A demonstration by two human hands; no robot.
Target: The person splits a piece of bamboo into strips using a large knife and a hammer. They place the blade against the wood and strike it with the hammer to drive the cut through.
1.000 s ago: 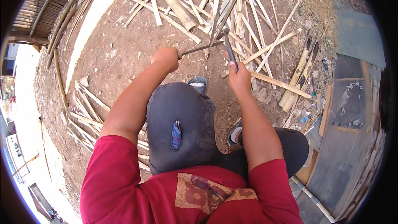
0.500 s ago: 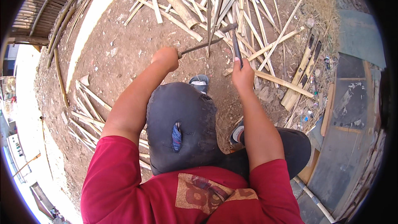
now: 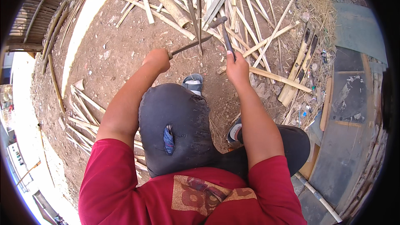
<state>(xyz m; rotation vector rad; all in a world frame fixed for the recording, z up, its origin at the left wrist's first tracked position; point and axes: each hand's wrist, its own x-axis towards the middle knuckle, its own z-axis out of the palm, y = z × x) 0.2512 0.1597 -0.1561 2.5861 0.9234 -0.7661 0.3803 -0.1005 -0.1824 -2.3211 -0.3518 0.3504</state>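
Note:
My left hand [image 3: 157,59] is closed round the handle of a long knife [image 3: 188,47], its dark blade pointing right. The blade meets a tall, dark, split bamboo piece [image 3: 198,14] near its lower end; whether it is inside the split or only against it, I cannot tell. The piece's upper part runs out of view at the top. In my right hand [image 3: 238,69] is a hammer [image 3: 226,37], gripped by its dark handle. Its head is just right of the bamboo, above the knife's tip, and looks apart from both.
Bamboo strips [image 3: 266,43] lie crisscrossed ahead, beside a thick bamboo pole [image 3: 164,0]. More strips [image 3: 85,118] lie at the left. Dark-stained flat pieces [image 3: 298,73] and grey panels [image 3: 350,96] are at the right. A sandalled foot [image 3: 193,84] is below the blade.
The whole view has shifted slightly, moving the scene left. The bamboo's upper part has swung left, and the hammer head appears a little higher. Both hands keep their grips.

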